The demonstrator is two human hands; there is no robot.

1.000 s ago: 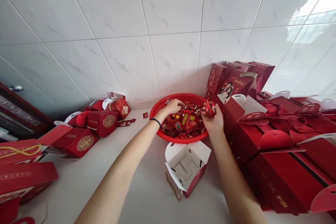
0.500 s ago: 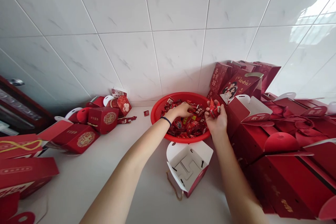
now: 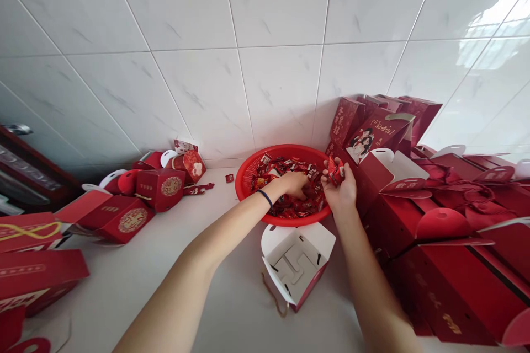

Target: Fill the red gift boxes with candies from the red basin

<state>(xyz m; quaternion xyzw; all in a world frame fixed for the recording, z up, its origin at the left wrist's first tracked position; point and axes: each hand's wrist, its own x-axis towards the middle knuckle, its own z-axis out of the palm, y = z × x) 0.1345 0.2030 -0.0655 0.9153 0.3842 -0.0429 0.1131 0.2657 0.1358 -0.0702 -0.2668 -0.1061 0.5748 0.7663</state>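
My left hand, with a dark band at the wrist, reaches into a red plastic basket of red-wrapped candies. Its fingers are bent down among the wrappers, and what lies between them is hidden. At the basket's right rim, my right hand is cupped palm up around several red-wrapped candies. Just in front of the basket stands an open gift box, white inside with red outer walls. No candy shows in it, and a twine handle hangs off its left side.
Red gift boxes are piled closely along the right, with upright red gift bags behind. More red boxes stand at left. A small red packet lies left of the basket, and a tiled wall closes the back.
My left hand has shifted slightly right and lower into the candies, its fingers now bent deeper. My right hand keeps its candies and has barely moved.
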